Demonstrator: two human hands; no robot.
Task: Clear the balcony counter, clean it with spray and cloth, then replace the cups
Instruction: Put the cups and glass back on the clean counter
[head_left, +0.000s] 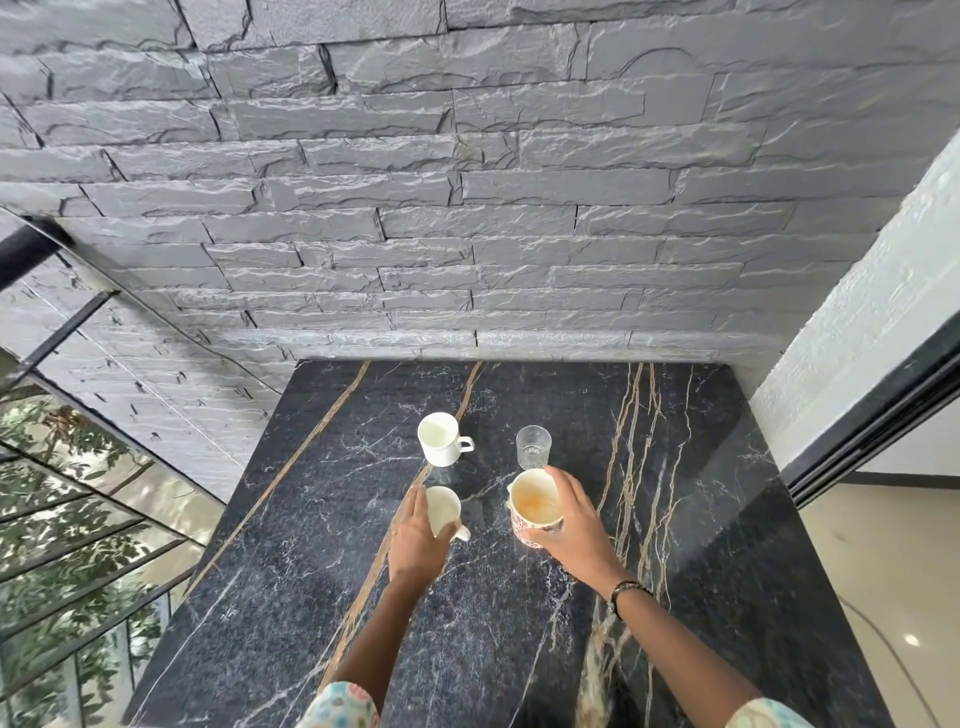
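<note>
Two hands reach over the black marble table (311, 597): left hand (415, 540) grips one white cup (444, 512), right hand (576, 525) grips one patterned cup (535, 506). Farther off stand one white mug (440, 438) and one glass tumbler (533, 447).

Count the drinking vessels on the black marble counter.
4. Plain white mug with handle at back left; clear glass tumbler at back right; small white cup in the left hand; patterned mug in the right hand.
</note>
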